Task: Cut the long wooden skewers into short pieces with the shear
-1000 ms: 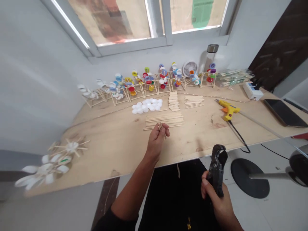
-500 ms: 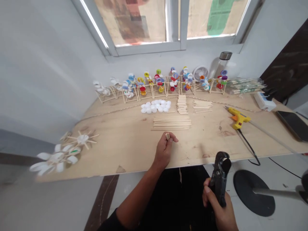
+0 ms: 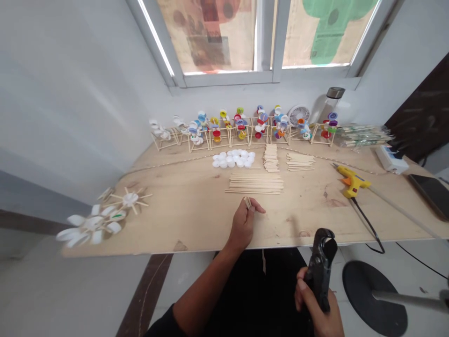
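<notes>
My left hand (image 3: 244,223) rests over the near part of the wooden tabletop (image 3: 182,215), fingers closed around a small bundle of short wooden sticks (image 3: 247,202) that pokes up from the fist. My right hand (image 3: 317,306) is below the table's front edge, closed on a black cutter tool (image 3: 321,264) held upright. A row of long wooden sticks (image 3: 255,183) lies just beyond the left hand. White bottle caps (image 3: 233,158) and two stacks of shorter sticks (image 3: 271,157) lie further back.
Several stick-and-cap wheel models (image 3: 242,124) line the back wall under the window. A yellow glue gun (image 3: 351,180) with its cable lies at the right, near a power strip (image 3: 390,158) and a tablet (image 3: 431,189). White spoon wheels (image 3: 105,217) sit at the left edge.
The view has tilted up and shifted, so the table sits lower in frame. My left hand has drawn slightly back toward me with the sticks. The right hand still holds the cutter.
</notes>
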Available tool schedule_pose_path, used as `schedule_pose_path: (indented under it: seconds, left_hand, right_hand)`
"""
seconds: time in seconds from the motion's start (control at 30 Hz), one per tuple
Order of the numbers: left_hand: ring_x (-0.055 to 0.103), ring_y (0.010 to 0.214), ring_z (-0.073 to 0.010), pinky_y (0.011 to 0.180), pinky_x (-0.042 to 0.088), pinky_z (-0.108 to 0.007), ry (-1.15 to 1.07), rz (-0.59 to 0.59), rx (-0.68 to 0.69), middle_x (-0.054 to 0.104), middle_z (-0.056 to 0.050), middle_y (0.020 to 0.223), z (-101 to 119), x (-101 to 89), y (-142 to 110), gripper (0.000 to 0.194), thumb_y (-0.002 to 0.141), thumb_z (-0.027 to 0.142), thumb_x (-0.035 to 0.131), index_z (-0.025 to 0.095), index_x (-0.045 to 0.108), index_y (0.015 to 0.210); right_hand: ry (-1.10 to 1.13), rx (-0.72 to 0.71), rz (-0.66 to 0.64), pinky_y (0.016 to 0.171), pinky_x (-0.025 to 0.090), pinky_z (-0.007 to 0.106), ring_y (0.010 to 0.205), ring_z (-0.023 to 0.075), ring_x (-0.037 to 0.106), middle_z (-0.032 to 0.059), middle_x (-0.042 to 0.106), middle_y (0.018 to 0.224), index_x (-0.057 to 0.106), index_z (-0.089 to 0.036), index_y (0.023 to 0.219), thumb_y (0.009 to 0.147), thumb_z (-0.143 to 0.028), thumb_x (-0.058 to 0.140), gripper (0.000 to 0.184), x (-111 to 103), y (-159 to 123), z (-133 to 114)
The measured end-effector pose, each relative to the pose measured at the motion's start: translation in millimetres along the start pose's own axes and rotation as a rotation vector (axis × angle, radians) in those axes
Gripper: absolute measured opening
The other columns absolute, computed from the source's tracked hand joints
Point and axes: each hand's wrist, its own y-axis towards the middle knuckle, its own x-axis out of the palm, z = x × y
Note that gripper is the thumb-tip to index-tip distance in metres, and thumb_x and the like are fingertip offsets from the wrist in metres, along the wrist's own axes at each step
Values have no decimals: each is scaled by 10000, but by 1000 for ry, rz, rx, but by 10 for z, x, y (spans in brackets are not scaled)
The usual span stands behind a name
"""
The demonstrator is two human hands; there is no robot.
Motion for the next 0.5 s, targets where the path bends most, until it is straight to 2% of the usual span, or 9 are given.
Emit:
schedule_pose_path:
  seconds: [0.5]
  left_hand:
    - [542, 799, -168, 817, 404, -337, 66, -31, 2, 580, -29, 805, -20, -18, -13, 186, 890, 317, 356, 195, 484, 832]
  right_hand:
    - [2, 7, -5, 472, 376, 254, 461, 148, 471, -35, 470, 482, 536, -190, 828, 791, -520, 515, 333, 11, 7, 72]
